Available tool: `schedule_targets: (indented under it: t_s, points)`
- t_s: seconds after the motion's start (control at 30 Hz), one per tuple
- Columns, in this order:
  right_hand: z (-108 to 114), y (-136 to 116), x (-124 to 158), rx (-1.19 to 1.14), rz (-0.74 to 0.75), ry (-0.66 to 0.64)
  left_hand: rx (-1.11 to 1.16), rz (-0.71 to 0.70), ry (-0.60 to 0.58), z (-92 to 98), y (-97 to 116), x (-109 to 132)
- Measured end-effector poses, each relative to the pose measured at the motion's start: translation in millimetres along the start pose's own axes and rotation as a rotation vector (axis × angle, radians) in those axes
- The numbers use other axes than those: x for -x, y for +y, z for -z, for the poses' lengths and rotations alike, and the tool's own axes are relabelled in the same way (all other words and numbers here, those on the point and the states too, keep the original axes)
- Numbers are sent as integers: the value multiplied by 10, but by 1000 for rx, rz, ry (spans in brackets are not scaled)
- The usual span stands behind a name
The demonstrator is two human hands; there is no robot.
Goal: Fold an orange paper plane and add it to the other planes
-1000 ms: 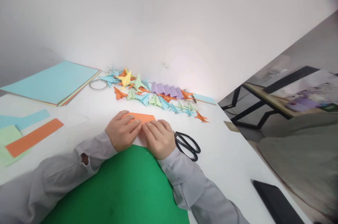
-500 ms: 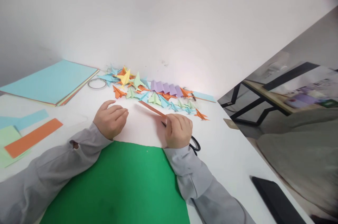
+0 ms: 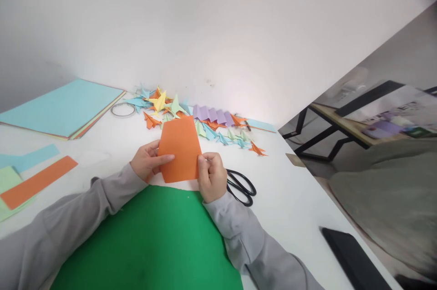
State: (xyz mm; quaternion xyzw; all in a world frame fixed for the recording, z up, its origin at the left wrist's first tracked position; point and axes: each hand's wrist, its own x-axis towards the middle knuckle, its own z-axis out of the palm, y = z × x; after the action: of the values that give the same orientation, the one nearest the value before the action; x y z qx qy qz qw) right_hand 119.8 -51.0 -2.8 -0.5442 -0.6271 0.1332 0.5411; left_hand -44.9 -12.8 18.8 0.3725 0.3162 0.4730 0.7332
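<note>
An orange sheet of paper (image 3: 180, 146) is held up between my two hands, its broad face toward me. My left hand (image 3: 149, 161) grips its left edge, with the thumb lying across the front. On the right edge, my right hand (image 3: 212, 176) pinches the paper between thumb and curled fingers. Black-handled scissors (image 3: 241, 187) lie on the table just right of my right hand, their blades hidden. Below the paper a green sheet (image 3: 146, 235) spreads under my forearms.
Folded paper pieces (image 3: 175, 107) in several colours line the wall, beside a purple pleated strip (image 3: 213, 115). A stack of coloured paper (image 3: 64, 105) and a tape roll (image 3: 123, 109) are at left, with an orange strip (image 3: 39, 181) nearer. A black device (image 3: 353, 258) lies at right.
The orange paper, seen nearly edge-on in my right hand before, now faces me. My left hand has taken hold of its left edge. My right hand has shifted left, uncovering the scissor handles.
</note>
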Motion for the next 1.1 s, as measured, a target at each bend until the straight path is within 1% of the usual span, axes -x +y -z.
schedule_targets:
  t_s: [0.1,0.17,0.2,0.27,0.3,0.37,0.47,0.53,0.57,0.67,0.77,0.87,1.0,1.03,1.1]
  points:
    - [2,14,-14,-42,-73,-33,80,75,93,-3,4,14]
    - [7,-4,10,-86,-130,-104,141,162,129,-35,-31,37]
    - [10,-17,29,-131,-168,-163,168,201,126,-55,-53,52]
    - [14,-41,65,-238,-235,-276,208,175,152,-84,-88,78]
    - [16,-47,78,-269,-256,-307,211,163,176,-89,-93,85]
    - [24,-48,85,-254,-265,-283,206,139,238,-76,-78,83]
    - [42,-33,68,-205,-260,-214,212,91,371,-19,-21,49]
    - [53,-31,56,-229,-254,-200,224,67,421,17,4,22]
    - [55,-35,53,-258,-256,-202,227,62,420,30,7,12]
    - [40,-49,52,-353,-303,-238,219,89,353,37,-8,-4]
    - [16,-37,56,-361,-373,-274,202,117,302,7,-15,3]
    - [13,-5,61,-287,-391,-254,178,117,269,-35,-4,17]
    - [66,-16,58,-93,-284,-243,158,97,266,-53,-5,11]
    - [96,-27,53,-59,-263,-226,158,92,269,-46,-11,4]
    - [190,-32,39,-24,-269,-163,165,81,282,-24,-23,-15]
